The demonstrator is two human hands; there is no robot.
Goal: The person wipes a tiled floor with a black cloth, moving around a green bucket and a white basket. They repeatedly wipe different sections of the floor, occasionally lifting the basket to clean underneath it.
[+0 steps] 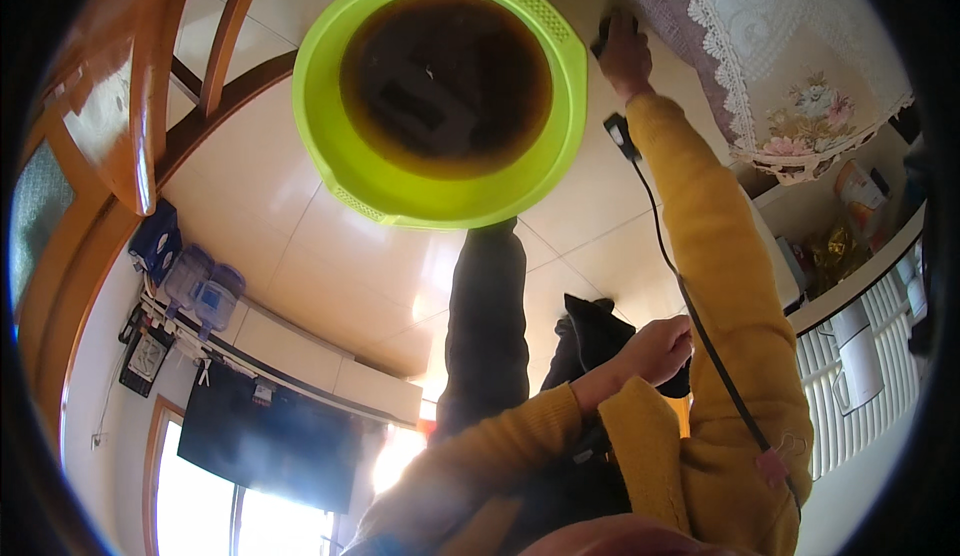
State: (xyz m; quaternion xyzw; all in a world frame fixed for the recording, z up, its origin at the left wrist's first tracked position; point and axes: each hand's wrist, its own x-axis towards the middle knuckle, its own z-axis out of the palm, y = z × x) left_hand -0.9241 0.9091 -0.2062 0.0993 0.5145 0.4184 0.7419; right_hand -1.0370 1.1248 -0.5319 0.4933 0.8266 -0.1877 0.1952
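A lime-green plastic basin (439, 199) of dark brown liquid stands before me, with a tiny pale speck on the liquid. Just right of its rim, my right hand (626, 57) reaches low with its fingers around a small black object (602, 36), whose kind is unclear. My left hand (658, 349) is curled near my body, beside black fabric (598, 327); whether it grips anything is hidden. A black device (621, 135) on a cord (660, 233) hangs along my right sleeve. One dark trouser leg (487, 316) extends to below the basin.
A lace-edged floral tablecloth (810, 105) hangs at the upper right. Curved wooden furniture (142, 105) stands at the left. Water bottles (217, 297) sit by a low white cabinet (300, 353) and a television (270, 436). A white radiator (862, 376) is at the right, above the tiled floor (360, 278).
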